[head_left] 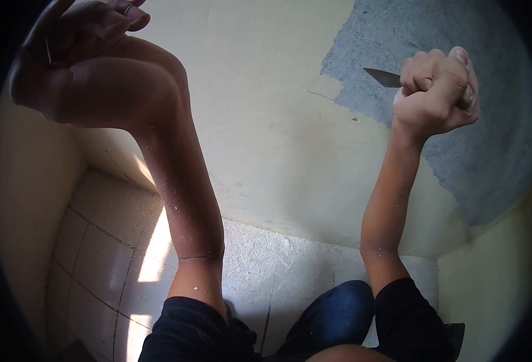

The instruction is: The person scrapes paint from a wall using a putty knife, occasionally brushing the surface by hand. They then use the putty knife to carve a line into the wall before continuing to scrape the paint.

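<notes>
My right hand (437,93) is closed in a fist around a knife (384,78). Its short, pointed metal blade sticks out to the left, and a bit of the handle end shows at the right side of the fist. Behind the fist is a rough grey patch (386,42) on the cream wall (260,120), with a ragged edge of paint. Raised at the upper left, close to the camera, my left hand (91,66) is bent back at the wrist. Its fingers are loosely curled and apart, partly cut off by the frame, with nothing visible in them.
Pale floor tiles (97,259) with dark joints lie below, with bright sunlight patches (157,247) at the left. Side walls close in at the left and right (495,277). My bent knee (338,317) is near the wall's foot. Small flakes cling to my forearms.
</notes>
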`<state>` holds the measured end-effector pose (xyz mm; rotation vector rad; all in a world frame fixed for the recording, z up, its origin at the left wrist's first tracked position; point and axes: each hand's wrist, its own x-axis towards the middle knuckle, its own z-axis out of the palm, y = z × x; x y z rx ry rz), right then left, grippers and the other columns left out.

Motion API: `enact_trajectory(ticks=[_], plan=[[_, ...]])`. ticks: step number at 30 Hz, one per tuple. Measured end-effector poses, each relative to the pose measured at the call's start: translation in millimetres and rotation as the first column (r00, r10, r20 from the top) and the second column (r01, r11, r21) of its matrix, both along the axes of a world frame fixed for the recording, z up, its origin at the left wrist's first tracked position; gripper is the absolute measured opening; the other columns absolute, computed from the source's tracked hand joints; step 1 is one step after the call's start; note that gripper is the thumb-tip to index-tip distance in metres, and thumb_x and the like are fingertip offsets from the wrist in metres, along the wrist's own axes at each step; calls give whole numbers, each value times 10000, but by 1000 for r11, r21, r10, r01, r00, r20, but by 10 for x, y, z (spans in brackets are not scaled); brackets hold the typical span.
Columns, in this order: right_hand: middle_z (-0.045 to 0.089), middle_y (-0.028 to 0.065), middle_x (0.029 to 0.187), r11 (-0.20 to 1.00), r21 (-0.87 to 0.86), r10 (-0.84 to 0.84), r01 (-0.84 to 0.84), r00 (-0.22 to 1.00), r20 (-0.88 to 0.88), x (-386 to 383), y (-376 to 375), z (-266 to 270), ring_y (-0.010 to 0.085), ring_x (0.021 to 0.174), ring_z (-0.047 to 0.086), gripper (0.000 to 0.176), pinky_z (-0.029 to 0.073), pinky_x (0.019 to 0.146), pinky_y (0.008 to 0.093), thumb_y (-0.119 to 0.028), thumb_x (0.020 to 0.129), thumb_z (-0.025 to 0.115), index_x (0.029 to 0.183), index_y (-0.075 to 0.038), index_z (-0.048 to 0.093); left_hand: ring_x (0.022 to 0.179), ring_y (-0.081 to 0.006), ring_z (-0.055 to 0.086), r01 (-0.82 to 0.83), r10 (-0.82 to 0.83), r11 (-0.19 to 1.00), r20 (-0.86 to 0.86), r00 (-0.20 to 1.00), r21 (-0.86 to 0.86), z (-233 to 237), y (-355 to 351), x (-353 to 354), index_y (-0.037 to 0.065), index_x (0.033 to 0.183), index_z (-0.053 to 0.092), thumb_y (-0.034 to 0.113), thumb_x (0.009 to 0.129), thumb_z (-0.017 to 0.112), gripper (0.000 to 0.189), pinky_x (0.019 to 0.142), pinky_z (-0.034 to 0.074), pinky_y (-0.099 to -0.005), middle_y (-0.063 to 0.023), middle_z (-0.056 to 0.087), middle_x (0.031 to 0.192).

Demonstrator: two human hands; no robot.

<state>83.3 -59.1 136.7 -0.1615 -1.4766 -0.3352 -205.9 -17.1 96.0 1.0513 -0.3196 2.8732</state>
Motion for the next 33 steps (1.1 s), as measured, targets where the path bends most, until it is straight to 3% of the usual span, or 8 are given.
enact_trajectory(ticks=[4, 7, 11, 14, 17, 22, 27, 33], plan=[[416, -33, 470, 960, -113, -248, 256, 966, 76, 176, 576, -551, 28, 405, 353, 450, 236, 392, 233, -39, 997, 500, 557, -73, 414, 482, -178, 444, 100, -97, 995, 166, 981, -10, 53, -33, 221, 21, 731, 644, 250, 938, 388, 401, 663, 524, -421, -20, 414, 513], [314, -41, 487, 977, -169, -128, 128, 992, 11, 40, 469, -494, 34, 402, 250, 451, 193, 377, 241, -47, 994, 488, 571, -106, 341, 483, -174, 446, 60, -62, 998, 64, 996, 22, 23, -51, 156, 31, 735, 643, 249, 931, 399, 381, 666, 521, -422, -17, 416, 525], [334, -32, 493, 999, -30, 23, -24, 1000, -10, -15, 144, -115, 41, 400, 289, 441, 198, 368, 247, -28, 985, 491, 574, -105, 352, 476, -172, 456, -216, 216, 976, -150, 965, 16, -103, 115, -171, 50, 706, 639, 234, 934, 424, 364, 649, 522, -420, -14, 417, 533], [429, -40, 470, 995, 19, -99, 98, 992, 72, 148, 301, -243, 33, 393, 378, 445, 262, 376, 244, -46, 1009, 496, 569, -89, 443, 460, -172, 455, -45, 45, 999, -17, 999, -5, -50, 76, -60, 56, 672, 627, 197, 907, 456, 323, 624, 522, -412, -15, 421, 526], [423, -40, 470, 971, -207, -119, 117, 993, 0, 117, 498, -593, 36, 396, 365, 443, 279, 381, 242, -68, 1021, 520, 584, -81, 452, 451, -171, 451, 10, -10, 1000, 21, 1000, 2, 11, -1, 40, 57, 654, 621, 165, 878, 479, 286, 609, 522, -405, -17, 429, 518], [357, -34, 489, 999, -2, -34, 34, 997, 65, 48, 253, -259, 45, 402, 306, 447, 235, 371, 248, -48, 1005, 484, 581, -108, 356, 461, -168, 458, -172, 178, 984, -144, 974, 52, -67, 21, -127, 50, 669, 630, 145, 893, 471, 291, 614, 521, -412, -18, 430, 525], [418, -43, 461, 980, -103, -167, 170, 985, 37, 84, 462, -446, 35, 393, 394, 437, 260, 382, 234, -47, 985, 527, 561, -92, 428, 459, -166, 457, -39, 39, 999, 9, 999, -13, -26, 30, 36, 47, 643, 612, 127, 883, 459, 296, 610, 525, -406, -23, 449, 528], [416, -44, 458, 994, -98, -42, 45, 999, 27, 94, 317, -356, 31, 392, 369, 443, 250, 384, 230, -37, 992, 518, 564, -86, 419, 480, -167, 470, -170, 171, 985, -99, 980, 25, -42, -45, -56, 92, 603, 559, 165, 922, 412, 359, 661, 534, -408, -17, 451, 527]])
